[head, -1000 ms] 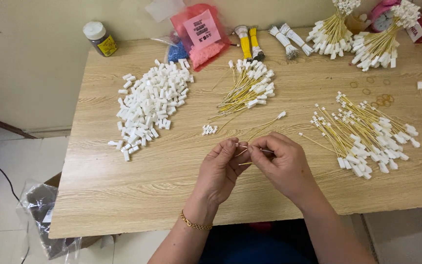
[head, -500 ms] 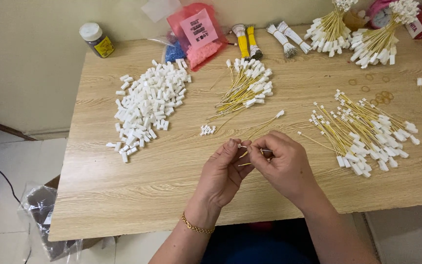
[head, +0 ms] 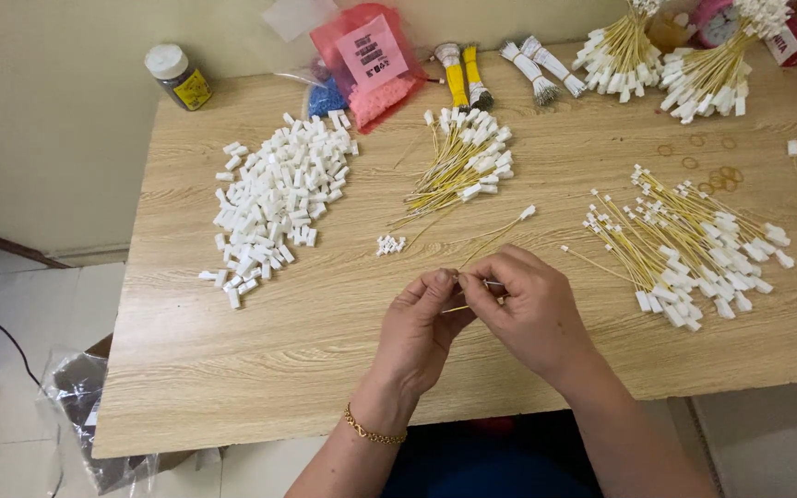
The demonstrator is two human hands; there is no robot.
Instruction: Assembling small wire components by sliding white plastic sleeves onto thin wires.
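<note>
My left hand and my right hand meet fingertip to fingertip over the near middle of the wooden table. Both pinch the same thin yellow wire, whose white connector end lies on the table beyond my fingers. A small white connector piece seems to sit between my fingertips, mostly hidden. A few tiny white pieces lie just left of the wire.
A heap of white plastic connectors lies at the left. Loose yellow wires with white ends lie at centre back and at the right. Tied wire bundles, a pink bag, a small jar and rubber bands line the far edge.
My hands have stayed in place with only small finger movements on the wire. Nothing else on the table has moved.
</note>
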